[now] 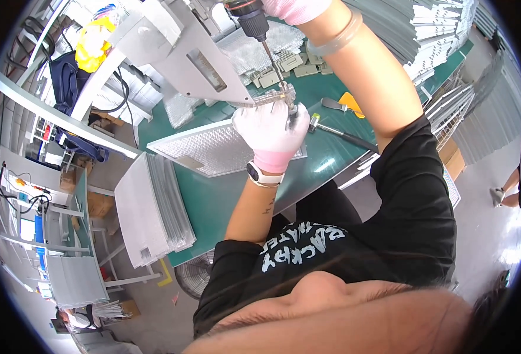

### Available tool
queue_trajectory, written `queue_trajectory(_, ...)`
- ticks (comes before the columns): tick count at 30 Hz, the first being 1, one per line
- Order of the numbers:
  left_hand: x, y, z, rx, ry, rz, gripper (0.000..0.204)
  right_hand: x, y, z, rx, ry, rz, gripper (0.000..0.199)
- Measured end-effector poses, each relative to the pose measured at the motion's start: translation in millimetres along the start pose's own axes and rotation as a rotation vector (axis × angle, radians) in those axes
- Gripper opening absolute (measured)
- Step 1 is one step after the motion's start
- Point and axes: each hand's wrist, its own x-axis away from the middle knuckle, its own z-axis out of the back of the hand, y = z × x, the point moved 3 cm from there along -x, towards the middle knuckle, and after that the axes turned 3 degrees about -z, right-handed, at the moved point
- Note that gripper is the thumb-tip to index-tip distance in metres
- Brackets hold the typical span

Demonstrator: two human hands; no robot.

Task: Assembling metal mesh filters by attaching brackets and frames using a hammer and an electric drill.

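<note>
My right hand (296, 7), in a white and pink glove, is partly cut off by the top edge and closed round a power drill (253, 23). Its long bit (272, 62) points down to a small metal fitting (285, 94) at the tip of a grey machine arm (195, 62). Closed at that fitting, my gloved left hand (272, 131) has its fingertips partly hidden. Behind and below this hand, a white-framed panel with a silver mesh face (213, 150) stands tilted on the green table (204, 206).
Right of my left hand lie a hammer (346, 138) and a scraper (333, 104) beside a yellow piece. Several grey-beige blocks (304, 68) sit farther back. Stacked white panels (148, 212) lean at the table's left; grey panels (384, 29) stack at the far right.
</note>
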Motion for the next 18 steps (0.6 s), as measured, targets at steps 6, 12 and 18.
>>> queue_trajectory(6, 1, 3, 1, 0.007, -0.082, 0.023, 0.017, 0, 9, 3, 0.084, -0.068, 0.094, 0.028)
queue_trajectory(12, 12, -6, 1, 0.099, -0.079, 0.057, 0.018, 35, -6, -25, -0.213, -0.156, -0.284, 0.018)
queue_trajectory(18, 7, -2, 8, 0.066, -0.085, -0.014, 0.018, 39, 2, -39, -0.184, -0.168, -0.322, 0.031)
